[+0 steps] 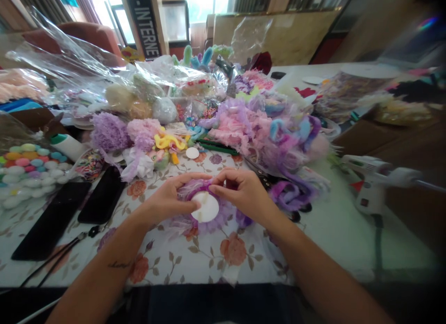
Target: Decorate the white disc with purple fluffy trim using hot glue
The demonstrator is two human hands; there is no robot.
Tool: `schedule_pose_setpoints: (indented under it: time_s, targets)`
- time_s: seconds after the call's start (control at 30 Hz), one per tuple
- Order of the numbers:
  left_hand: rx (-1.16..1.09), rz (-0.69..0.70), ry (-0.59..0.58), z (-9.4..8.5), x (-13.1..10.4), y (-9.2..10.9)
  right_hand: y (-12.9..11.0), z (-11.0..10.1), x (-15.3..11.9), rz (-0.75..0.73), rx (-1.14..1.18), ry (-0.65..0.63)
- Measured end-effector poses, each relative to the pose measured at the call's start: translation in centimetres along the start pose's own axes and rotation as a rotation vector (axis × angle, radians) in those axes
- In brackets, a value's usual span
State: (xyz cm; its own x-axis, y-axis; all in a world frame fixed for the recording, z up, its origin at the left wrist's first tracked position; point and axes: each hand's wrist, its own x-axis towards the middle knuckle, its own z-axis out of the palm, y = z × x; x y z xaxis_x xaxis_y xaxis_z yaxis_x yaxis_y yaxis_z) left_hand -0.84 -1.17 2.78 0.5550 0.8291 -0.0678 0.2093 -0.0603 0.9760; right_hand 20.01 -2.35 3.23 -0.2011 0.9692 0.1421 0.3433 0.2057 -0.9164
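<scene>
Over the flowered cloth (223, 273) on the desk (348, 261), held a purple ruffle (225, 217) with a white disc (209, 214) at its middle, between both hands. With the left hand (167, 201), pressed the thumb to the disc and curled the other fingers behind the ruffle's far side, mostly out of sight. With the right hand (240, 189), had the fingers narrowed to a pinch at the disc's upper edge; could not tell what, if anything, lay between the tips. Saw a pale streak (205, 201) across the disc, too blurred to name.

Just right of the right hand, made out a fuzzy purple strip (296, 194) and, partly hidden, a black object (266, 181). Farther right, saw a white glue gun (371, 175). To the left, had two flat black devices (52, 221) lying near each other, plus colored pom-poms (33, 163) cut off by the frame edge. Beyond the hands, found a heap of pink and purple fluff (244, 124), partly lost under clear plastic (149, 77) and glare. Behind, read only "R - INTERNE" on a cropped sign (142, 22).
</scene>
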Motion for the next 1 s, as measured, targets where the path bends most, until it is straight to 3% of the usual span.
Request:
schedule_pose_setpoints:
  time_s: [0.2,0.43,1.0]
  targets:
    - [-0.015,-0.015,-0.001,-0.3,0.0,-0.5,-0.7,-1.1,-0.3,-0.012,-0.082,-0.052]
    - [-0.039,-0.034,0.045,-0.3,0.0,-0.8,-0.4,-1.1,-0.3,-0.091,-0.242,-0.005]
    - [0.014,-0.010,0.147,0.0,0.1,-0.6,0.4,-0.7,-0.4,-0.165,-0.253,0.053]
